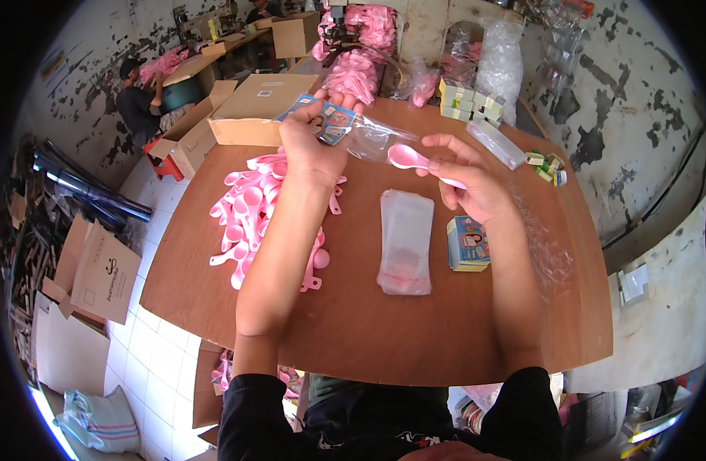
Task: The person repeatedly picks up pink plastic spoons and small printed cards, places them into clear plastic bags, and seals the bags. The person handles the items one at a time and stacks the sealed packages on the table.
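My left hand [316,146] is turned palm up, thumb resting over a blue printed card [337,123]. A clear plastic bag [376,138] stretches from that card toward the right, its mouth near the spoon; the card seems to lie inside it. Between thumb and fingers, my right hand [476,184] grips a pink plastic spoon [408,157], bowl pointing left at the bag's end. Under my left forearm spreads a heap of pink spoons [249,203]. A stack of clear bags [406,242] lies mid-table, and a stack of blue cards [469,243] sits beside my right forearm.
The brown table [353,338] has a cardboard box [261,104] at its far left. Small boxes [469,100], a clear packet [496,144] and little yellow-green packs [548,167] lie far right. Another person [138,104] sits at the back left.
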Tool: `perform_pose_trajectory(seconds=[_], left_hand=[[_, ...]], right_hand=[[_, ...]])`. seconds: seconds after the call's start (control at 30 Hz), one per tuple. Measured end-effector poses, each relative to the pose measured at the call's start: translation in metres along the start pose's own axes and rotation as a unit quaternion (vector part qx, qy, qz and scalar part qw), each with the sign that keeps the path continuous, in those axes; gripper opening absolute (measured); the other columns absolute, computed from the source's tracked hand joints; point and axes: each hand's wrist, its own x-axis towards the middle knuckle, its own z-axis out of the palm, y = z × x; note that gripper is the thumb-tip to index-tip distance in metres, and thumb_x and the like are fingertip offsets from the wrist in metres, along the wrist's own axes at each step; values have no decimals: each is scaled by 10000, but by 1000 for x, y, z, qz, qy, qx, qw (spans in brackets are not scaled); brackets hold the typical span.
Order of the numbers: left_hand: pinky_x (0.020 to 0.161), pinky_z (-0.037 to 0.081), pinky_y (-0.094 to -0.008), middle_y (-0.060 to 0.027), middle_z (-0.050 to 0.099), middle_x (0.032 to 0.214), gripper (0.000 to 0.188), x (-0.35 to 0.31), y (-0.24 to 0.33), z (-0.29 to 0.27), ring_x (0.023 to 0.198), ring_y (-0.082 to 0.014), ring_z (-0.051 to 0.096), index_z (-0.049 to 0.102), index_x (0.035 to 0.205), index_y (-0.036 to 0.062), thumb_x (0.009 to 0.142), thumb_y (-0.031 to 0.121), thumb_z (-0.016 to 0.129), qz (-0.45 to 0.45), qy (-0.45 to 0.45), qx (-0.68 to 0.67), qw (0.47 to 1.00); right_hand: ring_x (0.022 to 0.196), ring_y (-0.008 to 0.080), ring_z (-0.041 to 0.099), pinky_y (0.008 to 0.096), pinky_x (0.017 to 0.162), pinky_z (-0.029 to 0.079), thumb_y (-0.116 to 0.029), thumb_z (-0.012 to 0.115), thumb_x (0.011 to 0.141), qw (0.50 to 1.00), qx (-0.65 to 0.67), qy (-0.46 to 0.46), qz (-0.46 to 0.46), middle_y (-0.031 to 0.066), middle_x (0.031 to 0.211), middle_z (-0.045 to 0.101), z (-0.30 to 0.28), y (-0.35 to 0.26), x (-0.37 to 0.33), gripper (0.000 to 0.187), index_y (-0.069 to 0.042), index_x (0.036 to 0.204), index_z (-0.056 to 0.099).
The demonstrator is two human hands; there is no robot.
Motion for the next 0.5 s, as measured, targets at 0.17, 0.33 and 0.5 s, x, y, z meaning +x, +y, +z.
perform_pose_trajectory(seconds=[0.17, 0.33, 0.5], left_hand=[[1001, 462, -524, -170, 548, 1117, 279, -4, -20, 1, 1050, -335, 583, 489, 1155, -23, 888, 40, 436, 18, 14, 48, 999], [1001, 458, -535, -178, 539, 1132, 321, -3, -36, -9, 1061, -339, 578, 456, 1204, -11, 888, 42, 434, 16, 37, 51, 998], [1002, 452, -548, -179, 531, 1142, 340, 1, -33, -14, 1059, -339, 579, 430, 1234, 3, 897, 44, 415, 20, 65, 41, 997]], right_hand=[[421, 31, 370, 200, 396, 297, -129, 658, 874, 999, 34, 1, 6, 147, 935, 679, -7, 6, 4, 483, -40, 1297, 443], [443, 23, 351, 187, 396, 280, -63, 565, 899, 998, 61, 21, 15, 130, 932, 660, 3, 6, 3, 471, -57, 1349, 428], [467, 30, 381, 192, 405, 293, -23, 491, 873, 996, 75, -36, 34, 217, 1024, 661, 0, 2, 0, 542, -49, 1400, 371]])
